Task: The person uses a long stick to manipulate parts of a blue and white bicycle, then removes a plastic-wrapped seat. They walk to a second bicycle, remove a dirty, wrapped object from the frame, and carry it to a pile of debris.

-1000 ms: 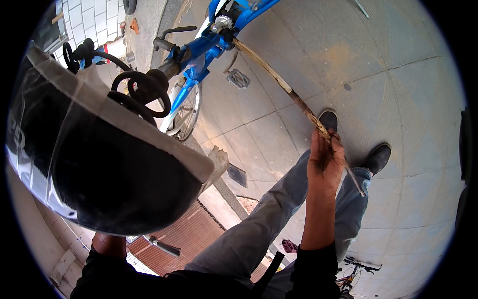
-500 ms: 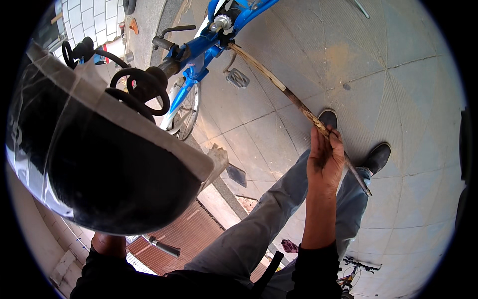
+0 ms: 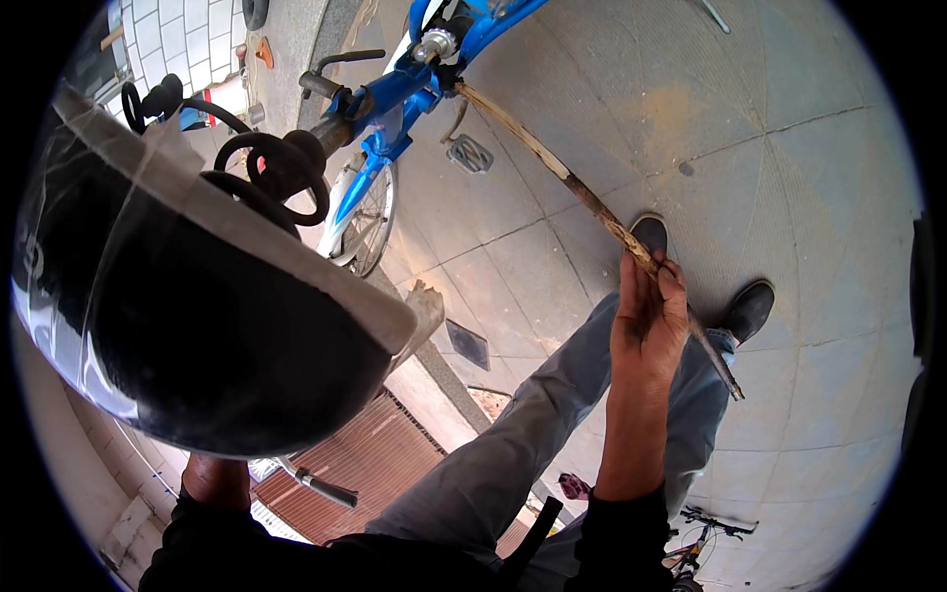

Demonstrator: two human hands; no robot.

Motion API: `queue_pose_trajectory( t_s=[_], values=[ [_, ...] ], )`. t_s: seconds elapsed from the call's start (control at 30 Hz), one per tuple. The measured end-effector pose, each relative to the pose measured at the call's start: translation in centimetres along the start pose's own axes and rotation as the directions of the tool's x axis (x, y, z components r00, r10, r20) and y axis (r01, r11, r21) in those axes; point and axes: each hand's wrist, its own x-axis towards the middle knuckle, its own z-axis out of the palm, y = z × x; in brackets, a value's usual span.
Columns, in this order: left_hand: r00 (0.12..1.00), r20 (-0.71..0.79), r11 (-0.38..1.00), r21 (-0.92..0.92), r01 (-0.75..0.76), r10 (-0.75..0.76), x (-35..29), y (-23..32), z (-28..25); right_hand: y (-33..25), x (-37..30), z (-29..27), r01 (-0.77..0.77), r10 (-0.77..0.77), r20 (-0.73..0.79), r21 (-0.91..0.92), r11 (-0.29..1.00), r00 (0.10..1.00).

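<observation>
Plainly, the right grip pinches a stick; the left grip, hidden by the saddle, I cannot tell.

White tiles, grey floor, orange object
</observation>
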Motion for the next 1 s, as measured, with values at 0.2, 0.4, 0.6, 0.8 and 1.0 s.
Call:
queue_pose_trajectory(
  t_s=[0.2, 0.4, 0.6, 0.8, 1.0],
  values=[
    [1.000, -0.003, 1.000, 0.002, -0.005, 0.005, -0.2, 0.0, -0.2, -0.7, -0.5, 0.6, 0.048, -0.047, 0.062, -0.023, 0.999, 0.997],
    [1.000, 0.001, 1.000, 0.005, -0.006, 0.006, -0.3, 0.0, -0.2, -1.2, -1.5, 1.6, 0.108, -0.102, 0.071, -0.075, 0.991, 0.992],
    [1.000, 0.000, 1.000, 0.005, -0.008, 0.008, -0.3, -0.1, -0.2, -0.9, -1.7, 2.6, 0.181, -0.161, 0.138, -0.152, 0.972, 0.977],
    [1.000, 0.003, 1.000, 0.008, -0.008, 0.008, -0.5, -0.1, -0.3, -1.0, -3.9, 3.7, 0.282, -0.241, 0.194, -0.223, 0.933, 0.951],
    [1.000, 0.006, 1.000, 0.014, -0.012, 0.012, -0.5, -0.1, -0.5, -0.5, -4.7, 4.8, 0.321, -0.271, 0.195, -0.306, 0.896, 0.943]
  ],
)
